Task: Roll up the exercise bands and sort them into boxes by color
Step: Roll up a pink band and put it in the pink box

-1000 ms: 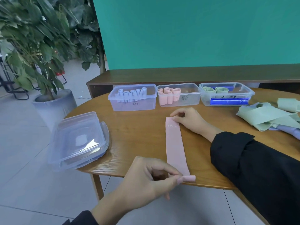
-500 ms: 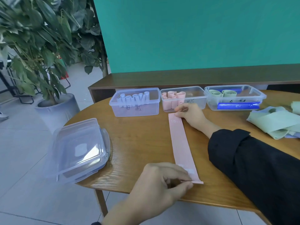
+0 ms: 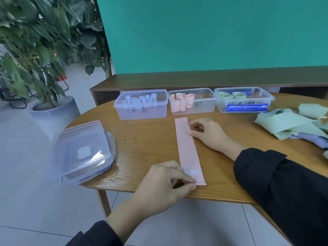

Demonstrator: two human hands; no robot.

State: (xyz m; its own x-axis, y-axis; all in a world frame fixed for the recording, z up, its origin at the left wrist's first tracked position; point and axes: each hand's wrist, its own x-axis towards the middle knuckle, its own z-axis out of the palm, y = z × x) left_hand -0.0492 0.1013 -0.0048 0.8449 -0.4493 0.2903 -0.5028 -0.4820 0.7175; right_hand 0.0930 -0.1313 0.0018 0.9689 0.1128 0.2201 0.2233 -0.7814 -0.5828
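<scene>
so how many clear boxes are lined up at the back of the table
3, in a row: left box with pale blue rolls, middle box with pink rolls, right box with green rolls. Separately, stacked lids lie front left.

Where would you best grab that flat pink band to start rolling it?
Probably at its near short end, coming from the table edge. The pink band lies flat and straight, so only that end lifts easily; the left hand pinches it there while the right hand rests on the far end.
</scene>
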